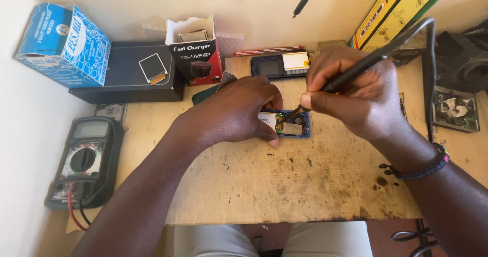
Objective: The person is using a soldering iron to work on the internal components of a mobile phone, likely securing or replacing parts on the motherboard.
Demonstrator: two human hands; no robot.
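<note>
My left hand point(239, 112) lies over a small opened phone point(295, 126) with a blue frame on the wooden board point(284, 186), fingers pinning it at its left side. My right hand point(358, 92) grips a black soldering iron point(376, 59) like a pen. Its tip touches the phone's exposed circuit board near the middle. The iron's black cord point(431, 79) loops up and down to the right. Much of the phone is hidden under my left hand.
A digital multimeter point(84, 160) with red and black leads lies at the left. Behind are a blue box point(63, 43), a black box with a small screen point(152, 68), a red-black charger box point(195, 51), another opened phone point(279, 64), and parts point(455, 109) at right.
</note>
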